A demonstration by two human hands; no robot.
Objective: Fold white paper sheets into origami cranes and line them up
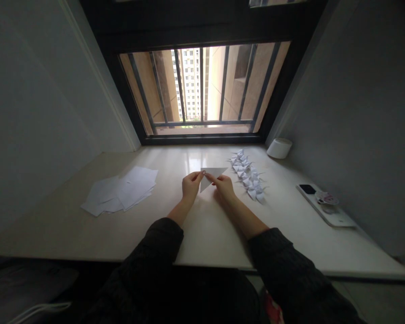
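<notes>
dark sleeves (166, 240) are spanning the surface's (205, 245) near edge. closer to its far edge, a triangular paper (217, 171) is probably handling light, crisp, easily creased, best held by edges; left hand (191, 184) and right hand (224, 185) are pinching it, fingers nearly closed. folded pieces (245, 174) are lying toward the right edge, loose sheets (135, 188) toward the left.

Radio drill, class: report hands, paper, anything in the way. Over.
Left hand, right hand: both gripping paper. Paper: triangular, one corner pointing right. No obstruction seen; origami figures right of hands, apart.
</notes>
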